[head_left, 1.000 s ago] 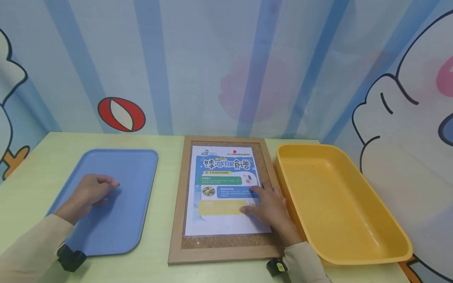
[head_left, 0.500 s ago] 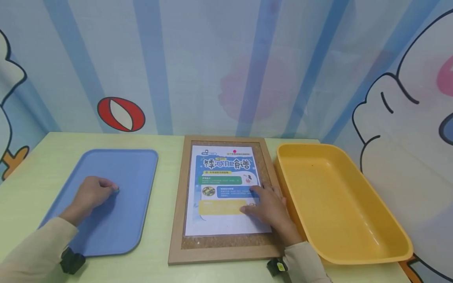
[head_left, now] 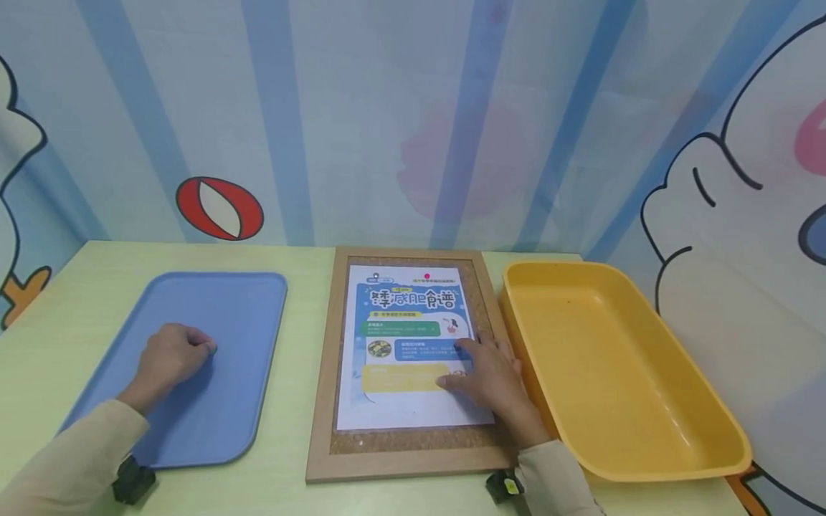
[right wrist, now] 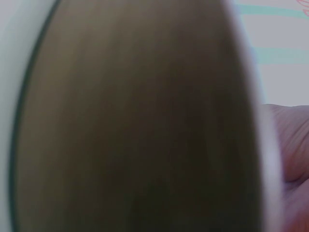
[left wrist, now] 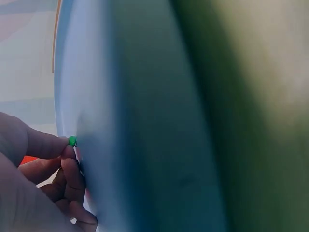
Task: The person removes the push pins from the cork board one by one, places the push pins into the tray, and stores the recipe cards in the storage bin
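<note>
My left hand [head_left: 169, 358] is low over the blue tray [head_left: 239, 401] on the left. Its thumb and index finger pinch a small green push pin [left wrist: 72, 141], most of which the fingertips cover. My right hand [head_left: 493, 380] rests on the right side of a printed sheet [head_left: 413, 414], its fingers spread towards the frame. The sheet lies on a wood-framed cork board [head_left: 358, 443]. A pink push pin [head_left: 427, 276] is at the sheet's upper right and a grey one is at its upper left. The right wrist view is mostly blurred wood.
A deep yellow bin [head_left: 606, 373] stands against the right side of the board. Behind the pale table [head_left: 287, 459] hangs a cartoon-printed curtain [head_left: 387, 143]. A strip of table separates the tray from the board.
My left hand has turned and shifted slightly over the tray, and its fingers now hide more of the green push pin in the head view. My right hand has stayed put.
</note>
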Tool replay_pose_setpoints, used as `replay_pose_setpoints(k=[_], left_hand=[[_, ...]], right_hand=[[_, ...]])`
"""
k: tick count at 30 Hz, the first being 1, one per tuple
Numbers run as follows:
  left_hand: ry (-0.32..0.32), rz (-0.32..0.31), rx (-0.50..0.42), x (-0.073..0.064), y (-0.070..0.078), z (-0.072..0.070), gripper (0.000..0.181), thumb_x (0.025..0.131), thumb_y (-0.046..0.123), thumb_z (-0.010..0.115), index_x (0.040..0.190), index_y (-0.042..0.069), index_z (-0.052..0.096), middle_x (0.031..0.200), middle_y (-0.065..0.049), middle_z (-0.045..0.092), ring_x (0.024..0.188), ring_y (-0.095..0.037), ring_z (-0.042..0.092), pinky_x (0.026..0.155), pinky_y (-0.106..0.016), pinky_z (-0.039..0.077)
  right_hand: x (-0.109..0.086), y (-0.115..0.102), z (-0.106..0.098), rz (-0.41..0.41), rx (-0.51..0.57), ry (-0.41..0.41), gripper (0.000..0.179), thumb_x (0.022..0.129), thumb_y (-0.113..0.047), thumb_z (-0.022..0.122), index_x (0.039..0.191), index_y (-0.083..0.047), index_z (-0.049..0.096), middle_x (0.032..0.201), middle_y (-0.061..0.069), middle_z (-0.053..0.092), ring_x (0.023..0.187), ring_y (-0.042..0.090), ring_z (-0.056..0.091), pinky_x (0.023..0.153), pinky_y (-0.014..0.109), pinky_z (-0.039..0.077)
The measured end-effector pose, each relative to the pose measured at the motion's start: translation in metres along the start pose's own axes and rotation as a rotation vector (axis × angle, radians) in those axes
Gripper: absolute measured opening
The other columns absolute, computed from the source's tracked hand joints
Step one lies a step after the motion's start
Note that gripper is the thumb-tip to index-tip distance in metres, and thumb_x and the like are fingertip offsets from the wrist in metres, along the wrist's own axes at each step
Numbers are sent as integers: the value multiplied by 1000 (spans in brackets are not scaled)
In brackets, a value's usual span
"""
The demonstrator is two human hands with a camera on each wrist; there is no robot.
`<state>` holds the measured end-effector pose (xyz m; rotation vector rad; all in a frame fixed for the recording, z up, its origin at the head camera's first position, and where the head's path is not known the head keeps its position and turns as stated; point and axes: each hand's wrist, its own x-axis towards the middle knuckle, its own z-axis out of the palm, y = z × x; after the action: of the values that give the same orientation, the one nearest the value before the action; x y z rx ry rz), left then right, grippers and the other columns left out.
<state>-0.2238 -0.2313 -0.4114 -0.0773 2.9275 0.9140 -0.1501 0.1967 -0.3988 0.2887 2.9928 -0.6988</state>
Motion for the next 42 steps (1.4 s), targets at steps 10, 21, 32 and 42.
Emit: replay_pose_setpoints(k=[10,21,32,42], left_hand=[[-12,-4,-28,0,-3,-1,26,90,12,61,95,-10,72,100,-30,71,83,-36,65,59,-32,47],[-42,-36,-74,2,-1,-7,29,92,13,61,101,-14,70,107,-34,68,95,-42,64,65,-36,50],[-92,-38,-171,2,-4,-12,36,94,14,58,113,-16,62,107,-31,65,91,-34,62,66,-34,50],[-89,-2,-172,10,51,-9,36,96,17,60,121,-9,62,119,-32,63,96,-36,65,73,-40,55]], right_hand=[[-1,0,0,-11,5,2,67,78,-31,85,137,-12,60,158,22,35,137,42,33,106,60,31],[-1,0,-1,-10,13,3,67,78,-31,85,137,-12,60,158,23,35,138,42,32,105,60,31],[1,-1,-1,4,3,-11,69,77,-32,85,138,-13,59,159,22,33,139,42,32,108,61,29],[2,-1,0,16,7,-13,69,76,-33,86,137,-13,60,159,23,34,138,42,33,110,62,29]])
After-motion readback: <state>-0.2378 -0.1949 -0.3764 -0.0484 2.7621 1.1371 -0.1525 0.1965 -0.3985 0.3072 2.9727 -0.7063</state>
